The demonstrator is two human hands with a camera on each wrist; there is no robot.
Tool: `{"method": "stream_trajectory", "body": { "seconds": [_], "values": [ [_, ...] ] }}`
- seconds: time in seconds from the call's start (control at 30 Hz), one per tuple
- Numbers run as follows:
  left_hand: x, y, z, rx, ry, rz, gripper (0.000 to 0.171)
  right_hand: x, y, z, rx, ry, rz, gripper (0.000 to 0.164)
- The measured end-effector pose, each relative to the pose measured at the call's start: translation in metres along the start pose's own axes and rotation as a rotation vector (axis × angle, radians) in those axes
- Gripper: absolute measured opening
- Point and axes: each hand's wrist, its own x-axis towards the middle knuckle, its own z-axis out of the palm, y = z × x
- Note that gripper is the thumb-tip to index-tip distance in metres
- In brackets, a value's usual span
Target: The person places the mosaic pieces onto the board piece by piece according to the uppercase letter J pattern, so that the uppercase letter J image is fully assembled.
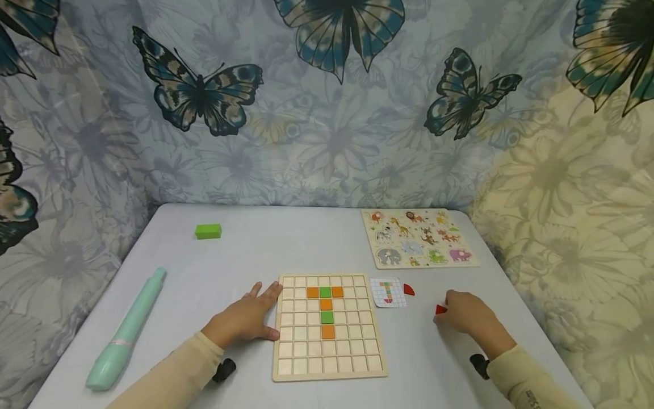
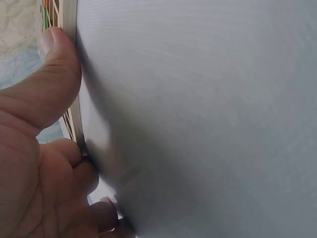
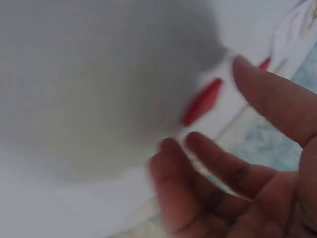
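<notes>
A wooden grid board [image 1: 301,366] lies flat, with orange and green square tiles [image 1: 326,305] set in a T shape. My left hand [image 1: 247,318] rests at its left edge, fingers spread and thumb against the side [image 2: 73,15]. To the right, my right hand [image 1: 467,311] is low over the table beside a red piece [image 1: 440,309]. In the right wrist view that red piece [image 3: 203,101] sits between thumb and fingertips, with a gap on either side. Another red piece [image 1: 409,289], quarter-round, lies next to a small pattern card [image 1: 388,292].
An animal puzzle board [image 1: 419,238] lies at the back right of the white table [image 1: 286,238]. A green block [image 1: 208,231] is at the back left. Along the left side lies a long mint-green object [image 1: 125,335]. Butterfly-patterned cloth [image 1: 337,142] hangs behind.
</notes>
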Motion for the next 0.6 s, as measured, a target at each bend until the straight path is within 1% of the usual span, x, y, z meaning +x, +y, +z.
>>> {"method": "stream_trajectory", "body": {
  "seconds": [0.07, 0.13, 0.3, 0.4, 0.5, 0.6],
  "values": [
    [0.0, 0.001, -0.001, 0.002, 0.0, 0.002, 0.107, 0.002, 0.009, 0.002, 0.057, -0.01, 0.016, 0.034],
    [0.0, 0.002, -0.002, 0.002, -0.002, 0.002, 0.107, 0.004, 0.012, 0.006, 0.098, 0.014, 0.005, 0.031],
    [0.0, 0.002, -0.003, 0.004, -0.001, 0.002, 0.106, 0.008, 0.008, 0.017, 0.159, 0.098, -0.076, 0.019],
    [0.0, 0.001, -0.003, 0.005, -0.008, 0.0, 0.106, 0.009, 0.006, 0.024, 0.174, 0.121, -0.111, 0.02],
    [-0.001, 0.002, -0.002, -0.007, -0.01, 0.003, 0.106, 0.009, 0.004, 0.028, 0.156, 0.141, -0.142, 0.024],
    [-0.002, 0.003, -0.003, -0.018, -0.01, 0.011, 0.105, 0.008, 0.002, 0.029, 0.151, 0.146, -0.145, 0.027]
  ]
}}
